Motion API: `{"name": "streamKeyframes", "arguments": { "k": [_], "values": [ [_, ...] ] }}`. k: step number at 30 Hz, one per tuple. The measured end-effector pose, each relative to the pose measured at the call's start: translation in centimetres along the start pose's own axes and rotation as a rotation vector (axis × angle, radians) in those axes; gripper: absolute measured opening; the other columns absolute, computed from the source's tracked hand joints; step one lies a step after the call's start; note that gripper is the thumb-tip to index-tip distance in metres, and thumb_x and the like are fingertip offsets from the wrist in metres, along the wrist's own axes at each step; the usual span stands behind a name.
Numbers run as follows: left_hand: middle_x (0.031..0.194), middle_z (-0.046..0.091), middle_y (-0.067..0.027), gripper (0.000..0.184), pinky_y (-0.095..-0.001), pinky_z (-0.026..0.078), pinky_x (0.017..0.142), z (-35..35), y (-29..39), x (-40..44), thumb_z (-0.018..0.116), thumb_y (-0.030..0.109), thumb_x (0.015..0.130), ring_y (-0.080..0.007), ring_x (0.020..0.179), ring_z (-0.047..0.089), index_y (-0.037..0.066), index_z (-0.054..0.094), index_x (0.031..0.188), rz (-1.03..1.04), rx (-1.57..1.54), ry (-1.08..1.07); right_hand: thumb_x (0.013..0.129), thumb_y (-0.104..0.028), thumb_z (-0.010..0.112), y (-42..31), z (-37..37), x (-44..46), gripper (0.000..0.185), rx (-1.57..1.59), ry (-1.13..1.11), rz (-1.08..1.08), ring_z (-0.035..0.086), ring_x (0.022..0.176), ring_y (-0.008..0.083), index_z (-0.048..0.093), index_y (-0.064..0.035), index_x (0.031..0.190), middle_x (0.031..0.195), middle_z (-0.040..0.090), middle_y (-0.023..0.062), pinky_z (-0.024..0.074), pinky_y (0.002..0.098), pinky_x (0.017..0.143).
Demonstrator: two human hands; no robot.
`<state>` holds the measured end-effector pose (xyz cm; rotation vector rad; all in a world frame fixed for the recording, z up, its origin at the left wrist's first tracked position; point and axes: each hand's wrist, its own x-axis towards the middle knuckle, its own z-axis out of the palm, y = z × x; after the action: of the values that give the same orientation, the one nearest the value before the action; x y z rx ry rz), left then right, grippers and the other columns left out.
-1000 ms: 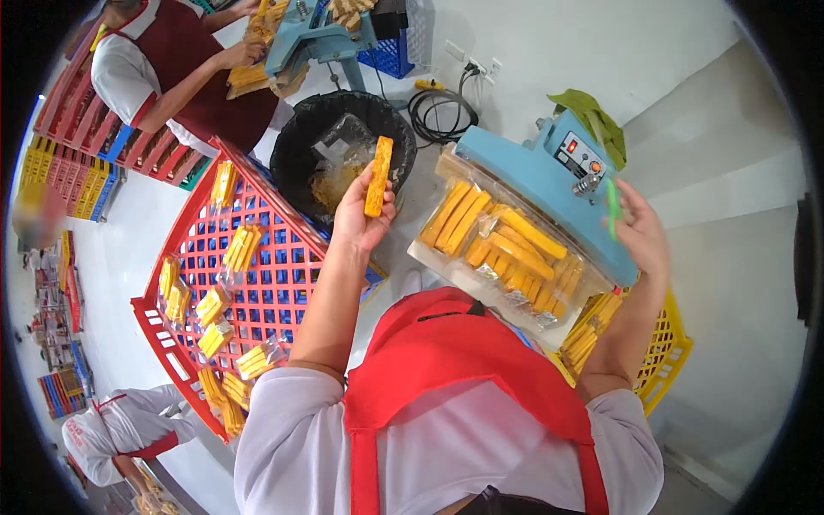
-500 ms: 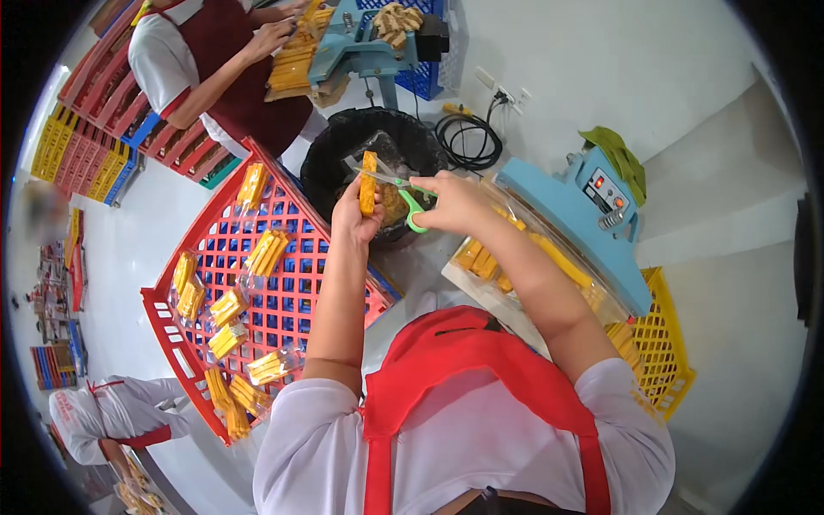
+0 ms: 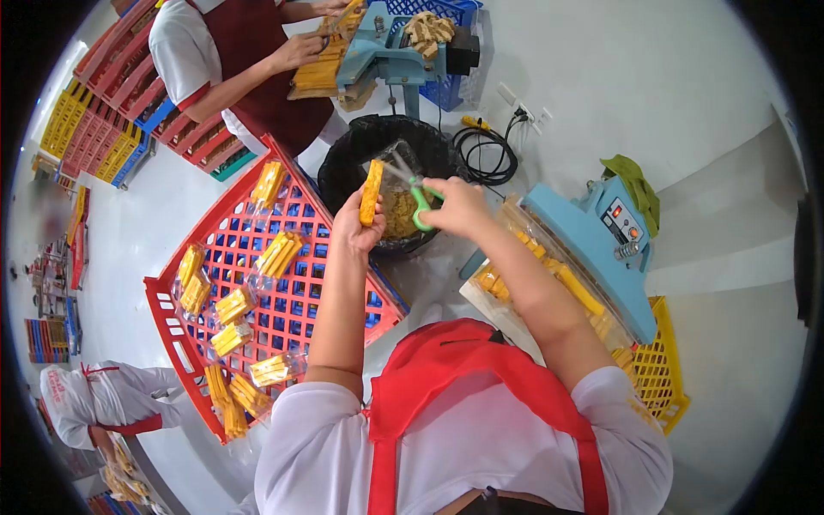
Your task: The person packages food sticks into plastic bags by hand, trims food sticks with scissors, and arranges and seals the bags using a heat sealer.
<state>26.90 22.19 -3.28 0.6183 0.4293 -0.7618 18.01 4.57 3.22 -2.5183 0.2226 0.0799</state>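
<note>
In my left hand (image 3: 358, 227) is a narrow orange-yellow pack of sticks (image 3: 372, 194), gripped near its lower end and held upright. My right hand (image 3: 461, 209) has its fingers in the green handles of a pair of scissors (image 3: 421, 206). The blades point up and left, just right of the pack's top, and look slightly parted. Both hands are over a black-lined bin (image 3: 336, 163) that has yellowish scraps (image 3: 401, 216) and clear plastic inside. To the left, several clear bags of yellow sticks (image 3: 279, 253) lie on a red crate (image 3: 323, 257).
At right stands a blue sealing machine (image 3: 584, 266) with yellow packs (image 3: 562, 287) beside it and a yellow crate (image 3: 665, 365) below. A co-worker (image 3: 249, 64) works at another blue machine (image 3: 378, 51). Black cables (image 3: 491, 154) coil by the wall. Another person (image 3: 112, 399) is at lower left.
The scissors, which crossed the upper part of the pack, have drawn off to its right. My left hand still holds the pack. The whole view has shifted slightly.
</note>
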Motion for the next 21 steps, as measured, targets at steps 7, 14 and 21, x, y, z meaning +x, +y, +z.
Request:
{"name": "streamKeyframes", "arguments": {
  "k": [7,14,21],
  "values": [
    [0.073,0.052,-0.0079,0.023,-0.0183,0.039,0.040,-1.2,1.3,0.4,0.042,0.023,0.086,-0.0122,0.053,0.049,0.002,0.046,0.095,-0.051,-0.181,-0.065,0.053,-0.043,0.063,-0.4,-0.2,-0.9,0.066,0.026,-0.109,-0.065,0.054,0.090,0.0294,0.054,-0.0141,0.112,0.098,0.055,0.0158,0.0365,0.0365,0.083],
    [0.072,0.052,-0.0072,0.022,-0.0189,0.040,0.040,-0.8,1.3,0.1,0.042,0.024,0.086,-0.0123,0.052,0.050,0.003,0.047,0.093,-0.050,-0.156,-0.030,0.053,-0.042,0.063,-0.9,0.0,-0.2,0.064,0.000,-0.037,-0.048,0.055,0.089,0.0280,0.056,-0.0147,0.111,0.097,0.055,0.0164,0.0363,0.0375,0.083],
    [0.073,0.053,-0.0086,0.024,-0.0186,0.041,0.041,-1.2,1.8,-0.3,0.042,0.024,0.086,-0.0126,0.054,0.051,0.002,0.046,0.096,-0.043,-0.157,-0.065,0.053,-0.042,0.064,-1.2,-0.8,-1.6,0.064,0.091,-0.058,-0.043,0.055,0.088,0.0282,0.056,-0.0131,0.110,0.096,0.056,0.0161,0.0368,0.0355,0.083]
  ]
}}
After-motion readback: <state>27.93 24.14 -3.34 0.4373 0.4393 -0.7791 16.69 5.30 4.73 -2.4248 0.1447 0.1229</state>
